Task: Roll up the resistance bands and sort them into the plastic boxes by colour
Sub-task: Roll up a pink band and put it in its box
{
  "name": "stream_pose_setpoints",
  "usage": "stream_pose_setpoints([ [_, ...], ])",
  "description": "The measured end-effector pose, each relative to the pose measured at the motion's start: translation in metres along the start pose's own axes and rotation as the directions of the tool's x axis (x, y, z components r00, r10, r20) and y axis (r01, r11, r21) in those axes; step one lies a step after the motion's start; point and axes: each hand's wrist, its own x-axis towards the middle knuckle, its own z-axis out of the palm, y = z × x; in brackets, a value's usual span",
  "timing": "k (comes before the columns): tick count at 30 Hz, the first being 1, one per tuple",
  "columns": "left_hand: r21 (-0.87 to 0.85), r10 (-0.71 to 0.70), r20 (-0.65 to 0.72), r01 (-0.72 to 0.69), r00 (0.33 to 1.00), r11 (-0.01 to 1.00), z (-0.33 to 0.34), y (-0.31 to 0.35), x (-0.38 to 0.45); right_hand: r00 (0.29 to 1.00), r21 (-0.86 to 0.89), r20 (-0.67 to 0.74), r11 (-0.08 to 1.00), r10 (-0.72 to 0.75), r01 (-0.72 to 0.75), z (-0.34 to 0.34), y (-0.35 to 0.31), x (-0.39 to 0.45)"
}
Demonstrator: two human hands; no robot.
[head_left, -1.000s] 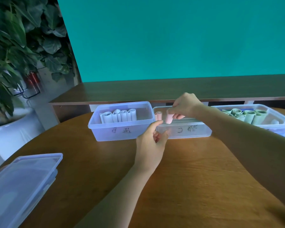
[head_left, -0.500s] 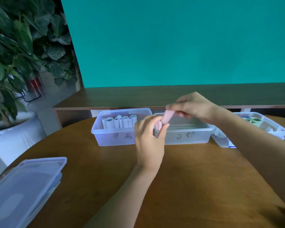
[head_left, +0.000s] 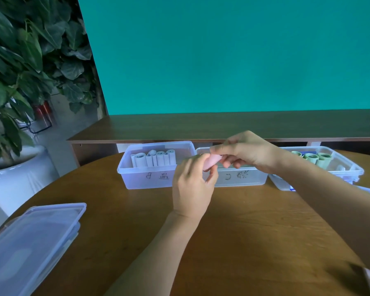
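While both hands pinch it, pink band (head_left: 210, 160) stays rolled.

Pink band roll (head_left: 211, 160) mostly hidden inside grip of left hand (head_left: 191, 186) and right hand (head_left: 247, 151); only short pale stretch shows. Middle box (head_left: 241, 178): left end and interior covered by both hands, contents unreadable. Markings on left box (head_left: 150, 177) and middle box too faint to read. Right box (head_left: 338, 167): front wall behind right forearm; small blue item at its near corner unidentifiable. Lids (head_left: 30, 242) cut by left and bottom edges. Plant pot (head_left: 15, 178) cut by left edge. Dark blurred patch at lower right corner, unidentifiable.
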Motion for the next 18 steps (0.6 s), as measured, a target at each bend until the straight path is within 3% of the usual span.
stream_pose_setpoints([
  [5,-0.045,-0.06,0.065,0.063,0.996,0.997,0.003,-0.001,-0.004,0.994,-0.17,0.05,0.98,-0.1,0.107,-0.012,0.009,-0.006],
  [9,-0.142,-0.147,0.116,0.162,0.982,0.976,-0.001,0.001,-0.002,0.962,-0.133,0.114,0.956,-0.247,0.261,-0.023,0.015,-0.011],
  [12,-0.201,-0.177,0.147,0.204,0.973,0.958,-0.002,0.002,-0.001,0.937,-0.202,0.139,0.917,-0.321,0.344,-0.021,0.016,-0.012],
  [18,-0.248,-0.193,0.223,0.247,0.956,0.937,-0.002,0.0,-0.003,0.918,-0.278,0.151,0.875,-0.368,0.396,-0.022,0.02,-0.008],
])
